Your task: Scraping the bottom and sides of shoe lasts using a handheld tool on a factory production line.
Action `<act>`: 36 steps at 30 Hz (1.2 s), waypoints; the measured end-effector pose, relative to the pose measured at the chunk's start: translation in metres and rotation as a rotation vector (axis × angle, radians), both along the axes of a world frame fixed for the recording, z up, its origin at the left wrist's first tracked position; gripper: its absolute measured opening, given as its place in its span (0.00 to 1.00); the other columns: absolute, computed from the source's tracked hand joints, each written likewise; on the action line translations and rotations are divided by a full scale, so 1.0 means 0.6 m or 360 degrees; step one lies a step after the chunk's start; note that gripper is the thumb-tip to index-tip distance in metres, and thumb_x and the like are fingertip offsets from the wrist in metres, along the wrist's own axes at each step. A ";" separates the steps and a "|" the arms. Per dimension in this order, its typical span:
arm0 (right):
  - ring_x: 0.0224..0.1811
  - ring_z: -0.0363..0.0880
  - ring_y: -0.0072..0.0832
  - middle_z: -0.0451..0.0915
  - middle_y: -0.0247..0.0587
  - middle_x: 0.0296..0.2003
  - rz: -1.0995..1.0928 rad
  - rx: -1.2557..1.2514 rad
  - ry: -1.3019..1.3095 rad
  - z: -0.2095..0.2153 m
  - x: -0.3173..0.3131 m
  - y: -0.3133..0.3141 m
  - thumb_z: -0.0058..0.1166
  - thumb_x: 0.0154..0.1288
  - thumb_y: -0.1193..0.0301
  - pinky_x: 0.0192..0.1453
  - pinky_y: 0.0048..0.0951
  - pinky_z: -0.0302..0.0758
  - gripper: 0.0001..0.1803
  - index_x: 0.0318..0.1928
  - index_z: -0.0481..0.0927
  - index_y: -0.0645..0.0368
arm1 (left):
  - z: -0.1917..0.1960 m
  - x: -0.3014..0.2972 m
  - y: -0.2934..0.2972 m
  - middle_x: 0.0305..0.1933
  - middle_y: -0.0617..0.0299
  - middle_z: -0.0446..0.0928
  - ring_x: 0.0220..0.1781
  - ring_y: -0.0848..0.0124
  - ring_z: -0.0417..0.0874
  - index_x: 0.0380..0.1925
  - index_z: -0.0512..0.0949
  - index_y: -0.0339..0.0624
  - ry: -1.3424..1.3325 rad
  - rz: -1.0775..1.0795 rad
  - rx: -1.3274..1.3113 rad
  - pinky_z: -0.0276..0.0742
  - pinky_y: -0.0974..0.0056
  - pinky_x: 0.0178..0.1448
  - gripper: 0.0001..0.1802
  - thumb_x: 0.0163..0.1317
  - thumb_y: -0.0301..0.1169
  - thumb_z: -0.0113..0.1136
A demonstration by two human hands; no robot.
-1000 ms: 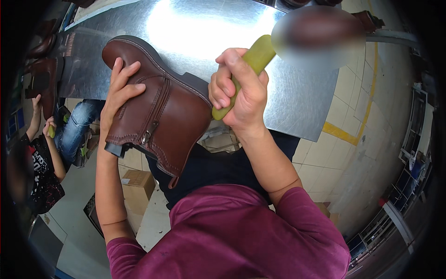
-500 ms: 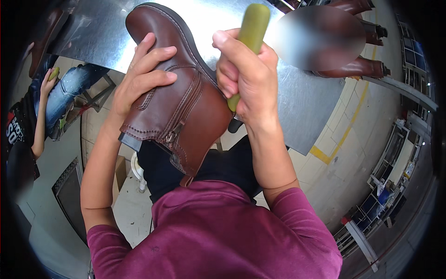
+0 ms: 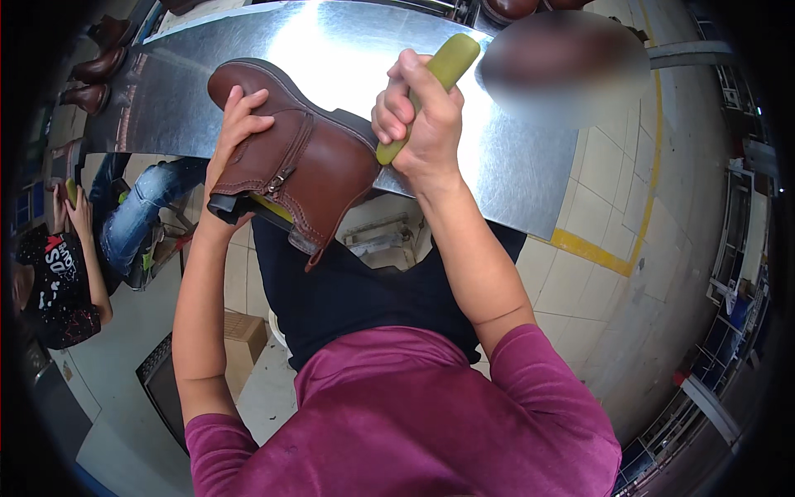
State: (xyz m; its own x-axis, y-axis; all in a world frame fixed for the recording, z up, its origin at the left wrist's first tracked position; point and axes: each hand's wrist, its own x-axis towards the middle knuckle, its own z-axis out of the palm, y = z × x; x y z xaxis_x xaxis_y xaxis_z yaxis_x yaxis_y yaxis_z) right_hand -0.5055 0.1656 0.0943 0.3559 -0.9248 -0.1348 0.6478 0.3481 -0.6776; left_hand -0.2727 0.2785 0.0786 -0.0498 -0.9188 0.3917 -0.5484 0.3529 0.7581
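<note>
A brown leather ankle boot (image 3: 331, 170) with a side zip lies tilted on its side over the near edge of the metal table, toe to the far left, shaft opening toward me. My left hand (image 3: 238, 132) grips it around the instep and shaft, fingertips on the upper; the thumb is hidden. In my right hand (image 3: 426, 124) is a yellow-green bar (image 3: 455, 60), held in a closed fist. The bar's lower tip meets the back of the boot near the heel edge; whether it presses there I cannot tell.
The shiny metal table (image 3: 530, 182) spans the far side. Several brown boots (image 3: 99, 66) stand at the far left; more boots (image 3: 509, 8) are at the top right beside a blurred patch. A co-worker (image 3: 62, 273) sits at left, holding a green bar. A cardboard box (image 3: 245, 335) stands below.
The view has shifted, so more of the table and co-worker shows. The boot has tilted slightly within my left hand. My right hand's bar has moved up along the heel edge.
</note>
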 end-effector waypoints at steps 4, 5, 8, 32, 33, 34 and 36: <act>0.11 0.61 0.17 0.63 0.27 0.14 0.0025 -0.0024 0.0027 0.011 0.018 -0.010 0.61 0.71 0.62 0.15 0.22 0.60 0.14 0.36 0.75 0.60 | -0.008 0.003 0.003 0.76 0.54 0.68 0.86 0.49 0.51 0.60 0.76 0.50 -0.0024 0.0014 -0.0138 0.49 0.46 0.85 0.34 0.51 0.28 0.78; 0.11 0.60 0.17 0.63 0.27 0.14 0.0057 -0.0029 0.0116 0.017 0.026 -0.014 0.62 0.71 0.63 0.15 0.22 0.60 0.14 0.37 0.75 0.60 | -0.010 0.004 0.004 0.75 0.54 0.69 0.85 0.49 0.52 0.59 0.76 0.50 -0.0018 0.0009 -0.0156 0.50 0.46 0.85 0.32 0.52 0.28 0.77; 0.11 0.59 0.15 0.62 0.25 0.14 0.0292 -0.0038 0.0329 0.024 0.046 -0.024 0.64 0.68 0.63 0.15 0.21 0.58 0.15 0.38 0.76 0.62 | -0.023 0.019 0.010 0.74 0.52 0.71 0.84 0.47 0.54 0.58 0.76 0.49 -0.0127 0.0034 -0.0155 0.51 0.45 0.84 0.30 0.54 0.29 0.76; 0.15 0.62 0.21 0.61 0.29 0.14 0.0090 -0.0443 -0.0355 -0.030 0.008 -0.031 0.64 0.73 0.60 0.21 0.27 0.62 0.17 0.34 0.76 0.59 | 0.024 -0.021 -0.007 0.74 0.54 0.70 0.83 0.45 0.56 0.61 0.75 0.47 -0.0265 0.0133 -0.0100 0.53 0.45 0.84 0.37 0.49 0.25 0.78; 0.15 0.61 0.21 0.60 0.28 0.14 0.0089 -0.0422 -0.0404 -0.034 0.006 -0.030 0.63 0.73 0.59 0.21 0.27 0.61 0.18 0.33 0.75 0.59 | 0.026 -0.022 -0.007 0.74 0.54 0.70 0.83 0.45 0.56 0.61 0.75 0.47 -0.0268 0.0127 -0.0097 0.53 0.45 0.84 0.37 0.49 0.25 0.78; 0.15 0.61 0.21 0.60 0.28 0.14 0.0085 -0.0420 -0.0406 -0.037 0.003 -0.029 0.63 0.73 0.59 0.21 0.27 0.61 0.18 0.33 0.75 0.59 | 0.028 -0.024 -0.008 0.74 0.54 0.70 0.83 0.45 0.57 0.61 0.75 0.48 -0.0298 0.0148 -0.0079 0.53 0.44 0.84 0.37 0.48 0.25 0.79; 0.14 0.55 0.20 0.57 0.27 0.14 0.0019 -0.0483 -0.0382 -0.042 -0.004 -0.028 0.52 0.78 0.55 0.21 0.27 0.57 0.21 0.32 0.76 0.57 | 0.032 -0.029 -0.009 0.74 0.55 0.70 0.83 0.45 0.57 0.61 0.75 0.48 -0.0327 0.0175 -0.0056 0.53 0.44 0.84 0.37 0.48 0.26 0.79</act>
